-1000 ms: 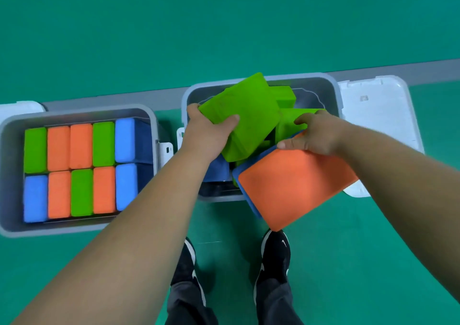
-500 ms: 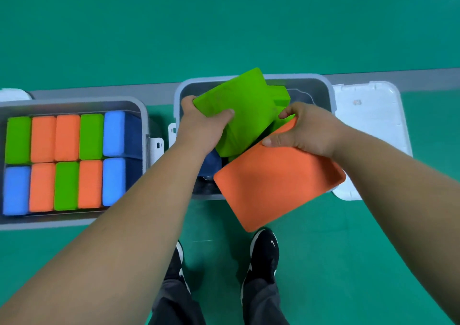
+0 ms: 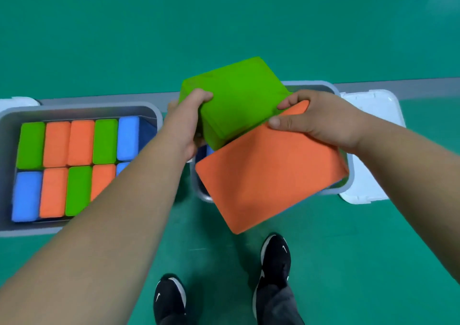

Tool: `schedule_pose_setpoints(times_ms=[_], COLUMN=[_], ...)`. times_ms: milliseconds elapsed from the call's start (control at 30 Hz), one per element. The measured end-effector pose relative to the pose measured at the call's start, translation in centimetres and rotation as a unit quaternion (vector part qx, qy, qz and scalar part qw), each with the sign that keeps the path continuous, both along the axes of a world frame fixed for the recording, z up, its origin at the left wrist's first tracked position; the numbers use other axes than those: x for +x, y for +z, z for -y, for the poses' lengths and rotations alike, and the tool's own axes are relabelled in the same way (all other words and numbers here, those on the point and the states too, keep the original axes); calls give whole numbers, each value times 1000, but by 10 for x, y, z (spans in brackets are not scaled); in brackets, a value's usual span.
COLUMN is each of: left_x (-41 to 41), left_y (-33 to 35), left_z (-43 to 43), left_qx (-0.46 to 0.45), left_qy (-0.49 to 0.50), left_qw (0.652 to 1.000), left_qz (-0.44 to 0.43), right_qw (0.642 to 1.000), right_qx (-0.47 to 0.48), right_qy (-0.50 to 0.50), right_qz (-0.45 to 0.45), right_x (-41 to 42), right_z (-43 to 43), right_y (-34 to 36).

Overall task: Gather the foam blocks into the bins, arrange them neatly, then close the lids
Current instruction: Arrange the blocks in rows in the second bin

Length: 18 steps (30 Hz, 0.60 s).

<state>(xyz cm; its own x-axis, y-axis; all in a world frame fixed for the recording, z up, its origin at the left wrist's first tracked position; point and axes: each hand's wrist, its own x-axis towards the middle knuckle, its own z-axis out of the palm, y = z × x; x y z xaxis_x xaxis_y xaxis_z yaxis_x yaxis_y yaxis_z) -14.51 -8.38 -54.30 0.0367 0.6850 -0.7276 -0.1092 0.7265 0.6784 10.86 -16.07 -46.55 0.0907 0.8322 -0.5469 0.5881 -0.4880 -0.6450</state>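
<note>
My left hand (image 3: 185, 123) grips a large green foam block (image 3: 236, 95) by its left corner, tilted above the right grey bin (image 3: 348, 182). A large orange foam block (image 3: 268, 172) is held by my right hand (image 3: 313, 120) at its top edge, slanting over the bin's near rim. The two blocks hide most of this bin; a bit of blue foam (image 3: 209, 150) shows inside. The left grey bin (image 3: 7, 125) holds two neat rows of upright green, orange and blue blocks (image 3: 79, 143).
A white lid (image 3: 371, 110) lies open to the right of the right bin. Another white lid corner (image 3: 17, 101) shows behind the left bin. The floor is green with a grey stripe (image 3: 423, 86). My black shoes (image 3: 275, 257) stand just in front of the bins.
Both hands have lifted their blocks higher above the right bin. The green block rose and now covers the bin's back; the orange block moved left beneath it. The view shifted right.
</note>
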Motion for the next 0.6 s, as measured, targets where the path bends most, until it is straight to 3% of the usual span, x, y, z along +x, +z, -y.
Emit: schedule_pose_setpoints(times_ms=[233,600], left_x=[-87,-207], left_y=[8,-19], left_z=[1,-13], left_qx=[17,5], left_qy=[17,78], left_qw=[999,992], left_qz=[32,101], right_qw=[993,990], right_qx=[9,51], right_qy=[-79,-6], right_qz=[-82,-130], right_x=[-87,-176], right_z=[20,-39], right_y=[-25,-27])
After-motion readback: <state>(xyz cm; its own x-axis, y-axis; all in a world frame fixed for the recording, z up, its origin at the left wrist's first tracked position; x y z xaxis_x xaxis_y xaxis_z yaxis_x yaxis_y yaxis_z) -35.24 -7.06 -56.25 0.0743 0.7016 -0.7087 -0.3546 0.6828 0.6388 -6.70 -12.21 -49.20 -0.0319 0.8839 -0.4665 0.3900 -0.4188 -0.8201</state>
